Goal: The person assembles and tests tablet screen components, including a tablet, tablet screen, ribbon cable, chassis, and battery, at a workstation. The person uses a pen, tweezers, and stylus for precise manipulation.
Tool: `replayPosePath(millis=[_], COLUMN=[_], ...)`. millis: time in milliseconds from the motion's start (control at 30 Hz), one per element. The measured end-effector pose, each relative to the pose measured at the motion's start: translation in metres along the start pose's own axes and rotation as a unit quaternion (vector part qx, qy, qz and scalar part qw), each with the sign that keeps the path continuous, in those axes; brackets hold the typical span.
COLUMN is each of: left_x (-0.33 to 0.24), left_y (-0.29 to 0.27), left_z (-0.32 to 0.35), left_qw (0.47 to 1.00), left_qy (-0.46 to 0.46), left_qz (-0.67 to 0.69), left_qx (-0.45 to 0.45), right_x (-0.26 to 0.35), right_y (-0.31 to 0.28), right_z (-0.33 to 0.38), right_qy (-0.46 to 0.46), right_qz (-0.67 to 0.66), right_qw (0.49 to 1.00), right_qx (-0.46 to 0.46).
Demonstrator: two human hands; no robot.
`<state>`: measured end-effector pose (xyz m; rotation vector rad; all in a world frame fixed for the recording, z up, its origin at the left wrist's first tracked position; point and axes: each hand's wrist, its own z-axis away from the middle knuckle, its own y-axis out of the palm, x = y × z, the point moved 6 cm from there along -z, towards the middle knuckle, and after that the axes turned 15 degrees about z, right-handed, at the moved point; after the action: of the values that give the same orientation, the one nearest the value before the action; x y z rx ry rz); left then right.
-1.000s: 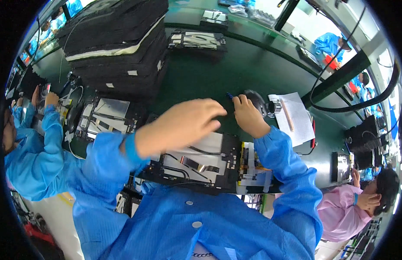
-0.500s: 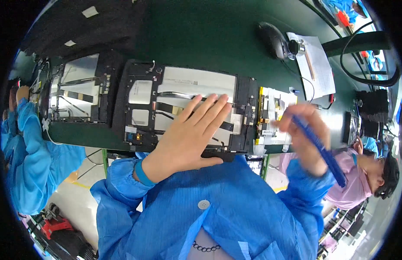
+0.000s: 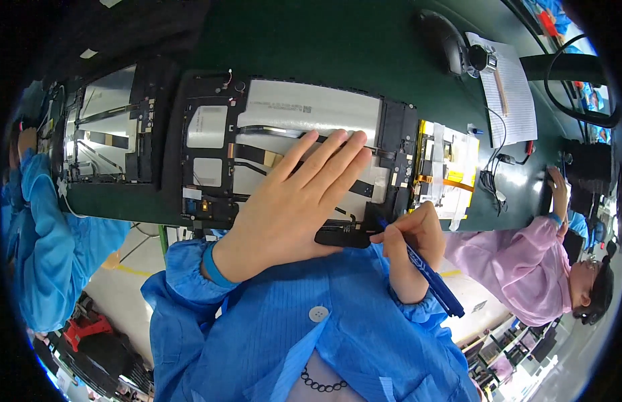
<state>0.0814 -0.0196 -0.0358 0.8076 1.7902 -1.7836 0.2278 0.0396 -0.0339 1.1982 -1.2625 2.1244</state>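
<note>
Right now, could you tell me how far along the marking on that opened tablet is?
The opened tablet lies back-off on the green bench. The left hand presses flat on it while the right hand holds a blue pen, tip at the lower right corner. No finished mark shows; a second opened unit lies untouched.

2 opened tablets [image 3: 210,144], 1 blue pen [image 3: 428,275], 1 paper sheet [image 3: 508,94], 2 hands [image 3: 291,201].

Dark green desk [image 3: 311,40] carries an opened black-framed flat device with silver panel [image 3: 304,114], a second opened black-framed device [image 3: 110,134] to its left, a white paper sheet [image 3: 508,94] and a black rounded tool [image 3: 445,40] at far right.
</note>
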Motion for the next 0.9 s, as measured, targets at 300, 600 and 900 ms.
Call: replayPosePath(millis=[300, 600, 900], left_x=[-0.001, -0.002, 0.048], left_y=[0.0, -0.024, -0.062], left_z=[0.0, 0.019, 0.1], left_qw=[1.0, 0.999, 0.956], left_qy=[0.002, -0.029, -0.197], left_qz=[-0.006, -0.025, -0.047], left_qx=[0.008, -0.02, -0.214], right_x=[0.001, -0.016, -0.025], right_y=[0.003, -0.034, -0.013], right_z=[-0.002, 0.01, 0.015], right_qy=[-0.025, -0.132, -0.081], right_qz=[0.108, -0.106, 0.046], right_qw=[0.991, 0.975, 0.994], right_qx=[0.076, -0.141, -0.049])
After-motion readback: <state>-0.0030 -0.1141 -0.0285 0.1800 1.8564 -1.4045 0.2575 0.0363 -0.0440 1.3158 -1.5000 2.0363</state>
